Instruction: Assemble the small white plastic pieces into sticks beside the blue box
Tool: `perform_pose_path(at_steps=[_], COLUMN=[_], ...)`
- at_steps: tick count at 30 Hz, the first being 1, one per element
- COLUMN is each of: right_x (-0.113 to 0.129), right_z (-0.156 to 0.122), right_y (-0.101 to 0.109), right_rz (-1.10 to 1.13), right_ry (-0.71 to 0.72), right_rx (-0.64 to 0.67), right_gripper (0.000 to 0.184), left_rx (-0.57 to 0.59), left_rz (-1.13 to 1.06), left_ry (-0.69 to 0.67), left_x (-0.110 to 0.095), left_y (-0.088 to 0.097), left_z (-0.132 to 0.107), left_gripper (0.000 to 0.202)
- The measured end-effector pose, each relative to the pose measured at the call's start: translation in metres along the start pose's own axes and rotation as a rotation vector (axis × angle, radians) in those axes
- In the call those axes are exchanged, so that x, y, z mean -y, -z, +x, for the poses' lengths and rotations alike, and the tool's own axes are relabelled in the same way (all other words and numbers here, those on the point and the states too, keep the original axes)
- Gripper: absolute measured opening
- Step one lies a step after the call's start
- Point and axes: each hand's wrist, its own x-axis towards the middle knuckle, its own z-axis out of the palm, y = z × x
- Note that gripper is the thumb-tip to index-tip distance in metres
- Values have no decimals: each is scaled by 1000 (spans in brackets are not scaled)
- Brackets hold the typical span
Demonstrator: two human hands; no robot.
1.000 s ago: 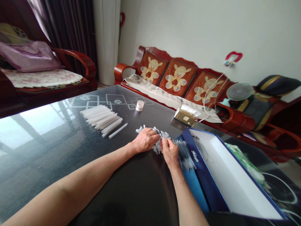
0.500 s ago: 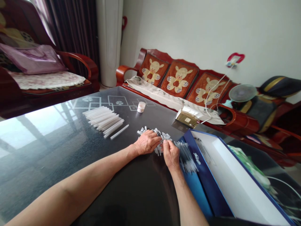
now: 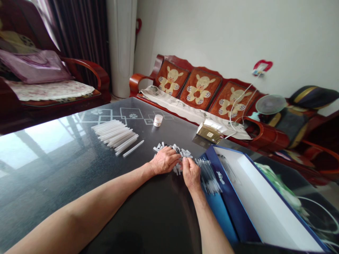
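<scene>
Over a pile of small white and dark plastic caps (image 3: 186, 152) on the dark table, my two hands work close together. My left hand (image 3: 165, 160) has its fingers curled down onto the pile; what they hold, if anything, is hidden. My right hand (image 3: 191, 171) pinches thumb to finger beside it, on something too small to make out. To the right, many thin pen refills (image 3: 209, 174) lie in a row on a blue surface by the box. Left of the pile lies a row of white translucent pen barrels (image 3: 115, 134), with one single barrel (image 3: 133, 148) apart from it.
A long blue box (image 3: 254, 190) with a white inside stands at the right. A small white roll (image 3: 158, 120) and a gold tissue box (image 3: 209, 132) sit further back. Green plastic packaging (image 3: 280, 187) and a white cable lie beyond the box. A wooden sofa (image 3: 201, 88) borders the table.
The whole view has shifted slightly, so things appear a little further left. Both hands keep nearly the same pose over the pile.
</scene>
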Motion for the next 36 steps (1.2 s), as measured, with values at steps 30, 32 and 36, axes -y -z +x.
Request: perform_pose_path(at_steps=[30, 32, 36], right_x=[0, 1, 1], right_z=[-1, -1, 0], right_y=[0, 1, 1], right_rz=[-61, -47, -15], right_ry=[34, 32, 20], right_rx=[-2, 7, 27], right_gripper=[39, 36, 35], left_rx=[30, 32, 38], left_rz=[-23, -19, -13], left_ry=[-8, -10, -17], left_x=[0, -1, -2], left_y=[0, 1, 3], left_z=[0, 0, 1], left_gripper=[34, 34, 35])
